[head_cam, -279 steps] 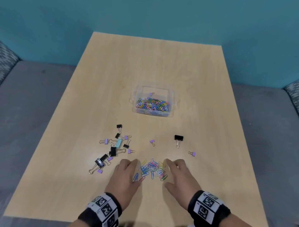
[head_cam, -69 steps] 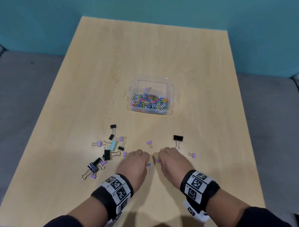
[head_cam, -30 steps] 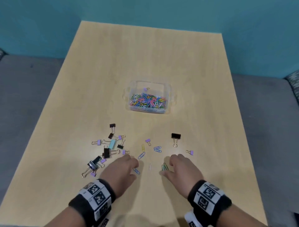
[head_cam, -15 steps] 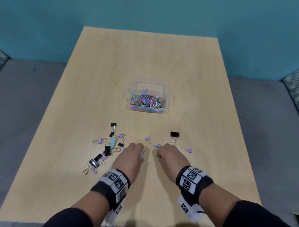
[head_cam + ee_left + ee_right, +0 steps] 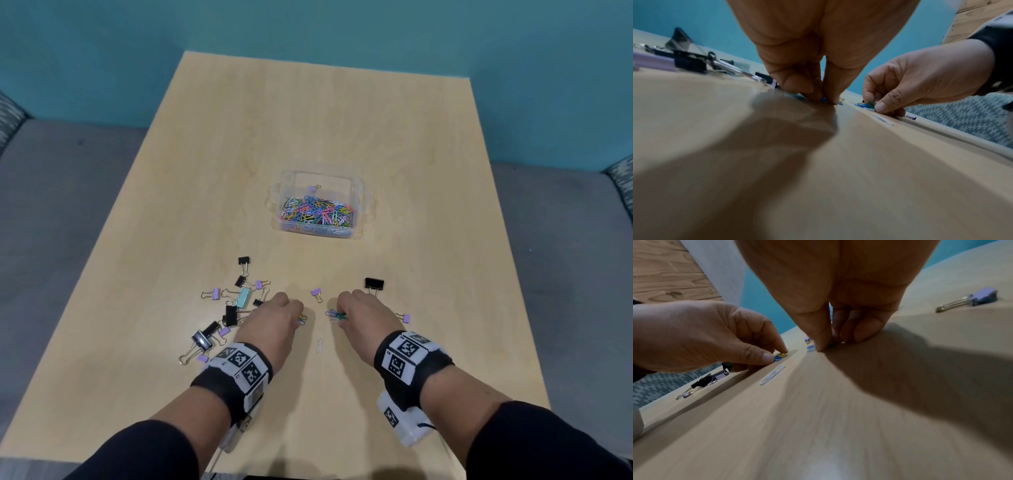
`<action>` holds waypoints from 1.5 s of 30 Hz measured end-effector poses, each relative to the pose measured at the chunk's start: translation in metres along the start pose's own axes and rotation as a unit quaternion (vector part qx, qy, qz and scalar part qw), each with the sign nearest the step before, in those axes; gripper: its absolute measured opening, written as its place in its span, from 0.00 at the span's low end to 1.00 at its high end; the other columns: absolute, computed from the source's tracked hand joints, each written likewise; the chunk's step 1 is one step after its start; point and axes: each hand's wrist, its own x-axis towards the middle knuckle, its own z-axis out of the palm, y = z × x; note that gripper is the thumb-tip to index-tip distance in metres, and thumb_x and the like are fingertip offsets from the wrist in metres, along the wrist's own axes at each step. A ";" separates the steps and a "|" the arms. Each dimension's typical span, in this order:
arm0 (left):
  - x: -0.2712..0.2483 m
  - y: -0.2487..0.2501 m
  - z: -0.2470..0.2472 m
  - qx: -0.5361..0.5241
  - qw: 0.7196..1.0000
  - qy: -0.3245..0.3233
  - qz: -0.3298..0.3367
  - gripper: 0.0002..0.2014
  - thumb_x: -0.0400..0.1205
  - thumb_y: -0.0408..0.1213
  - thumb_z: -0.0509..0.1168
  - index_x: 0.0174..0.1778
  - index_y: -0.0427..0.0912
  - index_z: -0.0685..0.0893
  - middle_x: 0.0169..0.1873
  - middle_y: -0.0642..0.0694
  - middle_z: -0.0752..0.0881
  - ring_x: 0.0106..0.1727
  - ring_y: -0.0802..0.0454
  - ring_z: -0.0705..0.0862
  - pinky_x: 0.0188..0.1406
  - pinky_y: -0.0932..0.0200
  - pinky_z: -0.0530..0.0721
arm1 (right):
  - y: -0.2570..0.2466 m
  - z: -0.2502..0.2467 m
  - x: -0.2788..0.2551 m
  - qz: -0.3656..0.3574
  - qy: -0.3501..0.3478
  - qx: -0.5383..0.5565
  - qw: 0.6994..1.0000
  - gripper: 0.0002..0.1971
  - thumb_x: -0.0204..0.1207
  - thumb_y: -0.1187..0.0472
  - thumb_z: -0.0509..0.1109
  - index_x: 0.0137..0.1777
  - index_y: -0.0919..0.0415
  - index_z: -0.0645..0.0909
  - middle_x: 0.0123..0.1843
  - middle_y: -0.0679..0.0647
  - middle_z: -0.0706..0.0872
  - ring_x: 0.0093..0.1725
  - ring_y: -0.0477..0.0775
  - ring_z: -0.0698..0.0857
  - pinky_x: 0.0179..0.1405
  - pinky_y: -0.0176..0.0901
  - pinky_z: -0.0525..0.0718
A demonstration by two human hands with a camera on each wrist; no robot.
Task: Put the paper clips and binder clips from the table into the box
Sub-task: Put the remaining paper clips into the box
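Observation:
A clear plastic box [image 5: 358, 192] at mid-table holds a heap of coloured paper clips [image 5: 317, 214] and one small purple binder clip. My left hand [image 5: 301, 317] pinches blue and yellow paper clips [image 5: 780, 356] against the table. My right hand [image 5: 337, 315] pinches green and blue paper clips [image 5: 867, 104] on the table top. A white paper clip [image 5: 320, 346] lies loose between my wrists. Several black, purple and teal binder clips [image 5: 233, 308] lie scattered left of my left hand.
A black binder clip [image 5: 374, 284] lies just beyond my right hand, and a small purple one [image 5: 404, 317] to its right. Another purple binder clip [image 5: 317, 294] lies between my hands. Grey cushions flank the wooden table [image 5: 308, 120]; a teal wall stands behind.
Both hands moved forward from the near edge over the last second and closed their fingertips on the loose coloured paper clips. The white clip stays where it was.

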 end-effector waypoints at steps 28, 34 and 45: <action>0.004 0.026 0.003 0.020 0.999 -0.042 0.007 0.10 0.73 0.26 0.56 0.45 0.44 0.71 0.43 0.47 0.74 0.45 0.49 0.67 0.39 0.58 0.63 | -0.019 -0.005 0.005 -0.041 -0.054 -0.064 0.996 0.11 0.72 0.68 0.57 0.51 0.55 0.73 0.47 0.53 0.76 0.47 0.58 0.73 0.38 0.47 0.71; 0.014 0.022 -0.022 -0.128 0.987 -0.026 -0.095 0.09 0.72 0.28 0.59 0.32 0.44 0.67 0.31 0.47 0.77 0.33 0.46 0.75 0.25 0.56 0.65 | -0.012 -0.022 0.013 0.003 -0.062 0.003 0.998 0.09 0.68 0.68 0.60 0.35 0.54 0.64 0.35 0.50 0.73 0.37 0.58 0.74 0.29 0.47 0.67; 0.115 0.014 -0.131 -0.218 0.953 0.191 -0.085 0.06 0.71 0.36 0.69 0.42 0.47 0.81 0.39 0.49 0.84 0.40 0.48 0.82 0.38 0.56 0.79 | -0.018 -0.130 0.097 0.032 0.142 0.127 0.981 0.06 0.69 0.63 0.68 0.46 0.55 0.78 0.45 0.53 0.83 0.43 0.58 0.81 0.42 0.50 0.80</action>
